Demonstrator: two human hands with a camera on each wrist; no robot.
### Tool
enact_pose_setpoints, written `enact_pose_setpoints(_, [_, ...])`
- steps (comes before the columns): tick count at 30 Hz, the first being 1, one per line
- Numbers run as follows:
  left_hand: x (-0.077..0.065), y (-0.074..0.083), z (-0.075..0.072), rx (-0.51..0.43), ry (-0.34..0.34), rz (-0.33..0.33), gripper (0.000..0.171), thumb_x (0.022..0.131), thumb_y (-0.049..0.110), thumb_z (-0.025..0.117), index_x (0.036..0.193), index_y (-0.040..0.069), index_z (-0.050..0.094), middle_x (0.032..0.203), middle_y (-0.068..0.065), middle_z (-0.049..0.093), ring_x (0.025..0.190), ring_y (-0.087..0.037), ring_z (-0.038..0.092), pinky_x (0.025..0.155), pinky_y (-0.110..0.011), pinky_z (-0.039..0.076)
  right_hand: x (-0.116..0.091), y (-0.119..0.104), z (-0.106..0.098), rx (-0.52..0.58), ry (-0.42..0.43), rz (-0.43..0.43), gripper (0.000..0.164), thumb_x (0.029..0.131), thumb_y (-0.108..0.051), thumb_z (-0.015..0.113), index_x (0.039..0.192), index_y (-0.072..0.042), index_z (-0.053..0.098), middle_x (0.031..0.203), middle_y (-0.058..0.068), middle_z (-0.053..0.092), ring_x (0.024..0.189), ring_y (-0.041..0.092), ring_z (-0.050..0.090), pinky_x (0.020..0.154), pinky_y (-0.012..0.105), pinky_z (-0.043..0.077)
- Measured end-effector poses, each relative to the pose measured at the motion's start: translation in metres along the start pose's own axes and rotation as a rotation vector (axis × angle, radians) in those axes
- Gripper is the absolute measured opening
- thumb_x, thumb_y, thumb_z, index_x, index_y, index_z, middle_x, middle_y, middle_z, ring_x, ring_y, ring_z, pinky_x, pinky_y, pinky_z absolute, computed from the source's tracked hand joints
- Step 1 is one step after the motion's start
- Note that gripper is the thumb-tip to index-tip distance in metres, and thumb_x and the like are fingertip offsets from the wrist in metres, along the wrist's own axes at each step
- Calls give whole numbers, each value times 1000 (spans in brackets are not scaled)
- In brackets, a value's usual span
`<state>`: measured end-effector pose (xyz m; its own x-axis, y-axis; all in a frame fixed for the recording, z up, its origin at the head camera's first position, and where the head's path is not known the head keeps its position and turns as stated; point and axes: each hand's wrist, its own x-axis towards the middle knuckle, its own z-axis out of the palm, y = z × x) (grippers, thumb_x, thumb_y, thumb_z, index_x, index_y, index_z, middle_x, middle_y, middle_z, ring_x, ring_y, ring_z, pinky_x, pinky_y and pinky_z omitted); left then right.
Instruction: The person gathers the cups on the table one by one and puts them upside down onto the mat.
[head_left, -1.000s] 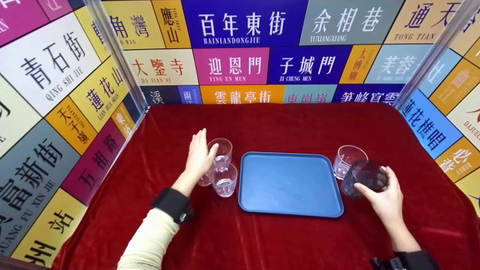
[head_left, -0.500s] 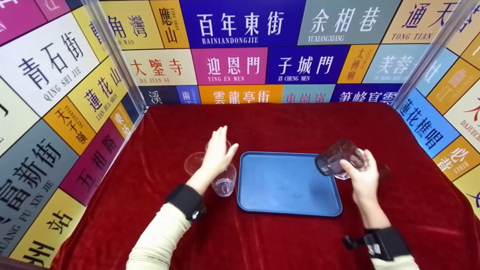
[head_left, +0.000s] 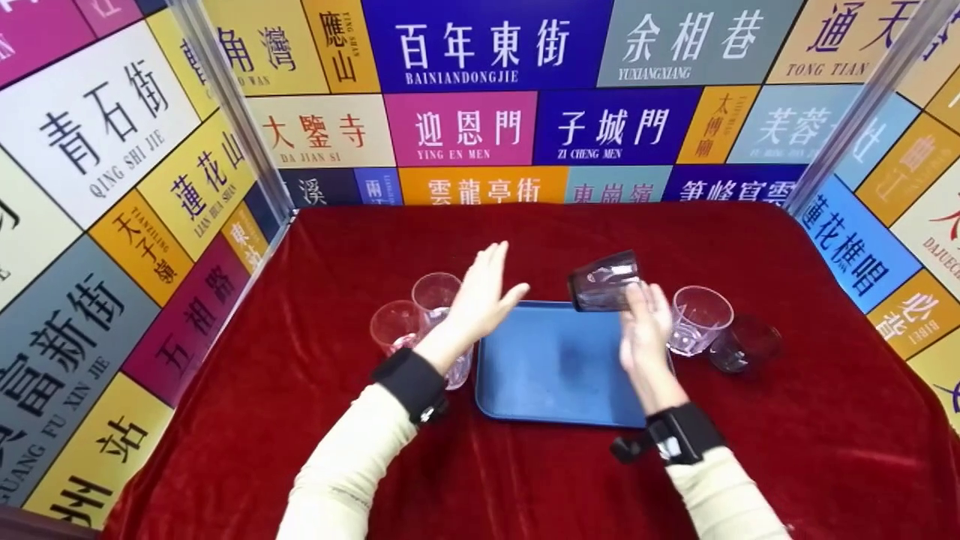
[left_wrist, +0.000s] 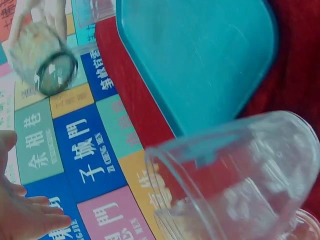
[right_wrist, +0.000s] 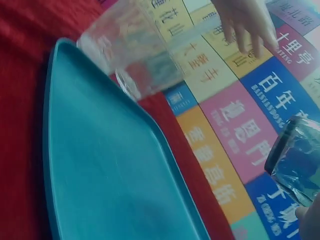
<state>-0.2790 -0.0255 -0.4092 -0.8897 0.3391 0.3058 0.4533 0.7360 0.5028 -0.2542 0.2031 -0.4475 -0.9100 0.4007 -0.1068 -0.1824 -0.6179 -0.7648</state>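
Observation:
My right hand (head_left: 646, 330) grips a dark tinted tumbler (head_left: 604, 283), raised over the far part of the blue tray (head_left: 555, 375). The tumbler lies tilted on its side, its base pointing left; it also shows in the right wrist view as a dark glass (right_wrist: 296, 162). To the left, my left hand (head_left: 480, 300) is held in the air with fingers straight and thumb apart, holding nothing. Beneath and beside that arm stand clear tumblers: one at the left (head_left: 396, 324), one behind (head_left: 433, 289) and one partly hidden by the forearm (head_left: 460, 371).
Right of the tray stand another clear tumbler (head_left: 699, 321) and a second dark tumbler (head_left: 742, 346), close together. Red velvet cloth (head_left: 570, 480) covers the table. Panels with printed signs (head_left: 461, 124) rise at the back and both sides.
My right hand has lifted the dark tumbler from right of the tray and carried it left over the tray, tipping it. My left hand has moved right, away from the clear tumblers, toward the tray.

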Motion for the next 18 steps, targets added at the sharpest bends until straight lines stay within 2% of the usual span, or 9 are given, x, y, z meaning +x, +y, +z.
enact_pose_setpoints(1, [2, 3, 2, 5, -16, 1, 68, 92, 33, 52, 143, 0, 22, 146, -21, 27, 136, -36, 21, 112, -42, 17, 1, 3, 3, 37, 8, 21, 70, 91, -6, 52, 146, -4, 9, 131, 7, 39, 91, 6, 47, 75, 14, 41])
enact_pose_setpoints(3, [6, 9, 5, 11, -44, 2, 70, 91, 34, 54, 144, 1, 21, 146, -20, 27, 136, -35, 22, 112, -42, 18, 3, 10, 9, 128, 20, 54, 53, 89, -9, 56, 137, -3, 33, 110, 4, 51, 80, 8, 50, 72, 17, 43])
enact_pose_setpoints(6, [13, 18, 9, 14, -73, 7, 73, 89, 35, 56, 144, 3, 21, 146, -18, 28, 136, -34, 23, 112, -40, 18, 8, 17, 16, 277, 25, 114, 23, 86, -13, 62, 106, -3, 60, 82, 4, 59, 70, 12, 53, 67, 21, 45])
enact_pose_setpoints(7, [15, 20, 11, 15, -81, 8, 74, 88, 36, 57, 144, 4, 21, 146, -17, 28, 136, -33, 23, 112, -40, 19, 10, 19, 18, 314, 23, 127, 14, 85, -14, 63, 93, -3, 63, 77, 5, 60, 67, 13, 54, 67, 22, 46])
enact_pose_setpoints(8, [17, 23, 12, 13, -89, 9, 75, 88, 36, 58, 144, 5, 21, 147, -16, 27, 136, -32, 23, 112, -39, 19, 11, 21, 20, 341, 17, 143, 12, 85, -16, 63, 82, -4, 64, 74, 6, 61, 68, 15, 56, 68, 24, 46])
enact_pose_setpoints(11, [22, 28, 16, 11, -107, 18, 78, 86, 38, 60, 145, 6, 20, 148, -15, 27, 136, -30, 23, 112, -38, 19, 12, 27, 23, 384, 19, 205, 16, 86, -19, 61, 82, -4, 64, 76, 7, 62, 71, 16, 57, 73, 25, 47])
enact_pose_setpoints(15, [28, 32, 19, 20, -139, 21, 82, 85, 40, 61, 146, 8, 17, 149, -14, 23, 137, -31, 22, 111, -40, 20, 9, 32, 25, 421, 0, 294, 24, 88, -24, 58, 96, -2, 58, 84, 10, 63, 79, 17, 61, 84, 26, 48])
enact_pose_setpoints(18, [31, 32, 22, 20, -161, 14, 83, 84, 39, 63, 146, 9, 17, 150, -14, 21, 137, -31, 21, 111, -40, 21, 5, 33, 25, 441, -38, 350, 31, 90, -28, 54, 106, -2, 51, 89, 11, 64, 84, 18, 62, 87, 27, 48])
